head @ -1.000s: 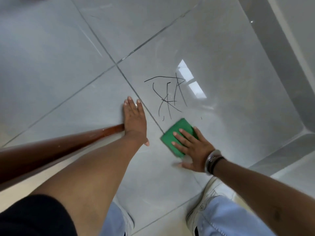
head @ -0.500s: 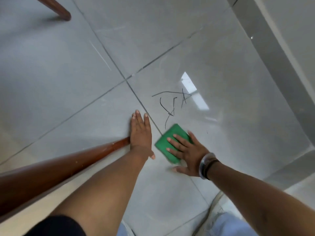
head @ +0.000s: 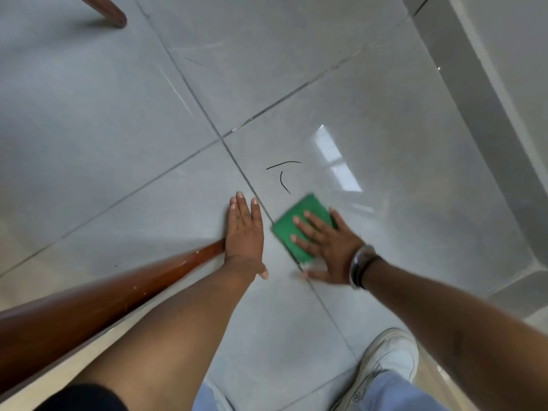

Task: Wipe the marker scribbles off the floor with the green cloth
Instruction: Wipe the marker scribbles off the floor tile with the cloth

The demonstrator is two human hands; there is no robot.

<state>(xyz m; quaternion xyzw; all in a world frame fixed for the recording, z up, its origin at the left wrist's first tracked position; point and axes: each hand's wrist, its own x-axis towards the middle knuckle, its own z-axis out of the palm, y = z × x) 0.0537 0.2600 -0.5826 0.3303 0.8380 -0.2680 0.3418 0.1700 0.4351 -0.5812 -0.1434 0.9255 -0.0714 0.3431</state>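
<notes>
A folded green cloth point(head: 292, 225) lies flat on the glossy grey floor tile point(head: 400, 203), slightly blurred. My right hand point(head: 327, 247) presses down on it with the fingers spread. Just beyond the cloth two short black marker strokes point(head: 283, 175) remain on the tile: one long thin line and one small curve. My left hand point(head: 244, 232) rests flat on the neighbouring tile, palm down, fingers together, holding nothing, left of the grout line.
A brown wooden furniture leg point(head: 103, 298) slants in from the lower left and ends at my left wrist. Another wooden leg point(head: 109, 14) stands at the top left. My white shoe point(head: 388, 363) is at the bottom right. A grey skirting and wall point(head: 480, 120) run along the right.
Most of the black scribble has gone; only two strokes are left. My right hand has slid the cloth back and forth across the marks. My left hand stays planted.
</notes>
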